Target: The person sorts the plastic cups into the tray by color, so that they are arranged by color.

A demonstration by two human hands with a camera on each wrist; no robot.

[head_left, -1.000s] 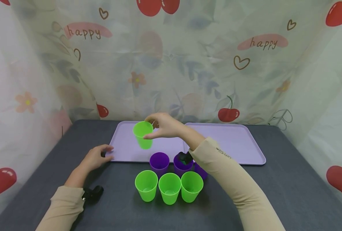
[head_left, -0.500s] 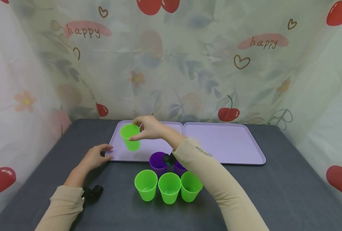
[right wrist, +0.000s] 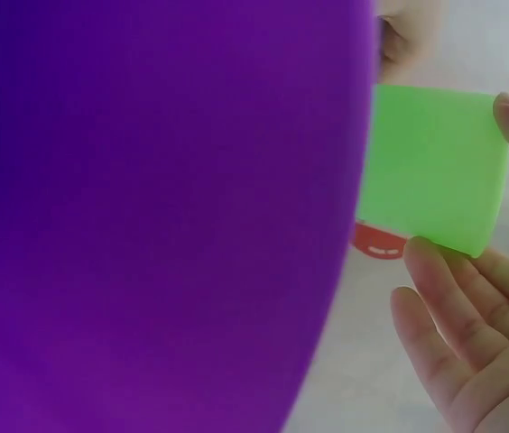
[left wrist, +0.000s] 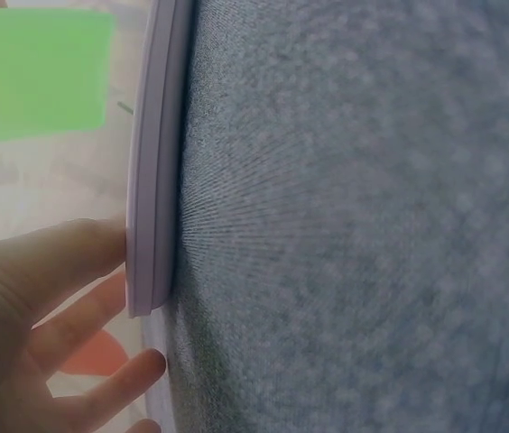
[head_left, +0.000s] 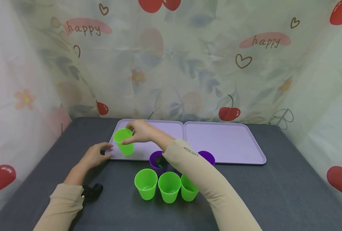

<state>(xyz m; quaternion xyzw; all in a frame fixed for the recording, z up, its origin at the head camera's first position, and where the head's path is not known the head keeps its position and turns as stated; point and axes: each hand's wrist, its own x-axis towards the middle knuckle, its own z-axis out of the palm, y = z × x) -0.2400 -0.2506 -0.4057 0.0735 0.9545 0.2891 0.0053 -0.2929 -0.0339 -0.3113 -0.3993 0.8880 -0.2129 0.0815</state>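
Observation:
My right hand [head_left: 140, 131] pinches a green cup [head_left: 124, 143] between thumb and fingers, over the left end of the left lilac tray [head_left: 147, 150]. The cup leans slightly, and I cannot tell whether its base touches the tray. The right wrist view shows the thumb on one side of this green cup [right wrist: 435, 167] and fingers on the other. My left hand [head_left: 95, 156] rests at that tray's front left corner. In the left wrist view its thumb [left wrist: 83, 248] touches the tray edge [left wrist: 153, 180], with the other fingers spread beside the corner.
Three green cups [head_left: 169, 186] stand in a front row, the right one partly behind my right sleeve. Purple cups [head_left: 206, 157] stand behind them, partly covered by the sleeve and wrist camera. A second lilac tray [head_left: 222, 141] lies to the right. A printed curtain hangs behind.
My right hand has carried the green cup leftward and lower over the left tray. The forearm has swung left, uncovering the right purple cup. My left hand has stayed at the tray corner.

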